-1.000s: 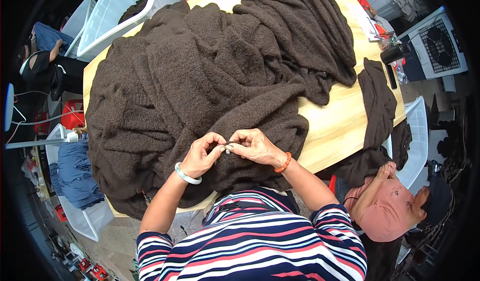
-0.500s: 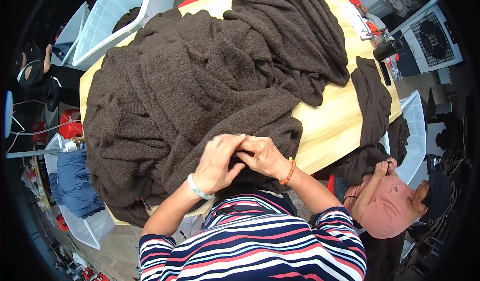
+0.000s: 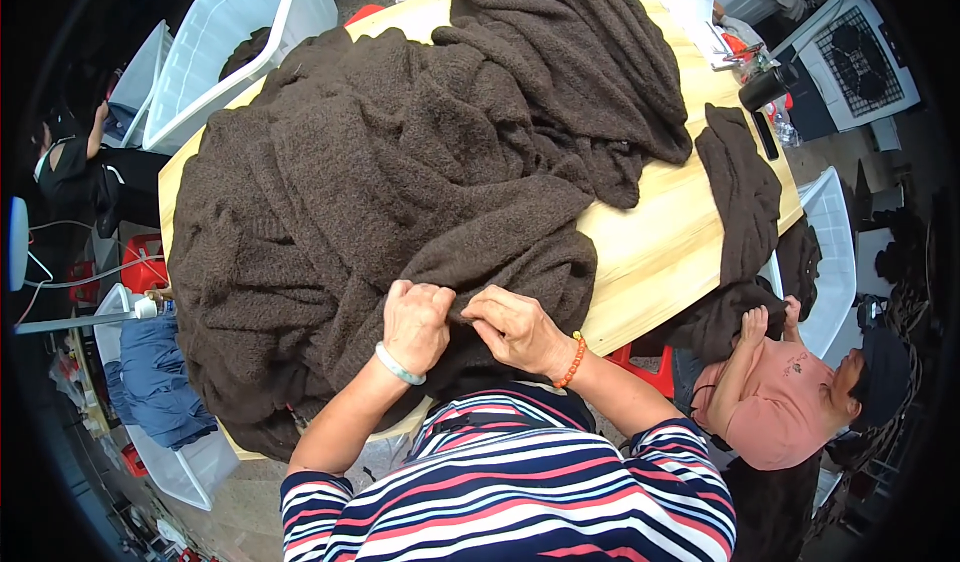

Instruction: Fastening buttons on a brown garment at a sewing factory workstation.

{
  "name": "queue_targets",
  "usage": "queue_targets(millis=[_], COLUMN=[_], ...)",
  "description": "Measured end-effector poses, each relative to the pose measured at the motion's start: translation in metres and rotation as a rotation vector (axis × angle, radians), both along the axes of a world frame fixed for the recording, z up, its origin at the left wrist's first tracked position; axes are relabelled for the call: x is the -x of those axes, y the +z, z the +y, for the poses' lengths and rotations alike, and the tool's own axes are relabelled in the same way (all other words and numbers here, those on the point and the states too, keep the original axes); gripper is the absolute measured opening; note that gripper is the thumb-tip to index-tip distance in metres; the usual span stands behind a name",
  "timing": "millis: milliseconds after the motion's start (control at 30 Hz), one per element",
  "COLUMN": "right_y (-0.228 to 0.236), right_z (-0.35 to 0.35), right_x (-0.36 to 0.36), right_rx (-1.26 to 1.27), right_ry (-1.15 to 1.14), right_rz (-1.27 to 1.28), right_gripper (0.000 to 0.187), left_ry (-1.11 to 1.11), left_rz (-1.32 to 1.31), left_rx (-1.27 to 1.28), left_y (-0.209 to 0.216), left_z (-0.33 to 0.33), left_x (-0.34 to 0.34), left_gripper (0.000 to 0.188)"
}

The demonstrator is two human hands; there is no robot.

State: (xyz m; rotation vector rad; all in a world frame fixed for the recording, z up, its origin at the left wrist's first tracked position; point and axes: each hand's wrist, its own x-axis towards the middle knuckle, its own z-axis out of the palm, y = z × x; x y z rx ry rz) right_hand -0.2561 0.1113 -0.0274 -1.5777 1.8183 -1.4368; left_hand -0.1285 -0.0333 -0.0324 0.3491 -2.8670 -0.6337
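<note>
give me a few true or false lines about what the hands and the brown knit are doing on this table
1. Both hands grip the edge of the dark brown knitted fabric. True: the left hand and the right hand pinch it side by side.
2. The fabric lies on a glass table. False: the wooden table is pale wood.
3. The left wrist wears an orange bead bracelet. False: the orange bead bracelet is on the right wrist; the left has a pale bangle.
4. A second person in a pink top handles another brown piece at the table's right edge. True.
5. White plastic crates stand beyond the table. True.
</note>
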Motion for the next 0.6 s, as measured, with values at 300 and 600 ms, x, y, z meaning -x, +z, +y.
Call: queue_targets(millis=[300, 600], right_y=[-0.004, -0.016], right_z=[-0.01, -0.017], right_x=[0.001, 0.004], right_rx=[-0.089, -0.131], right_ry=[0.028, 0.006], right_rz=[-0.056, 0.004], right_gripper=[0.017, 0.017], left_ry=[0.092, 0.047], left_rz=[-0.047, 0.01], left_rx=[-0.371, 0.269], left_y=[0.012, -0.027], left_z=[-0.05, -0.034], left_x=[0.018, 0.039], left_gripper=[0.036, 0.004])
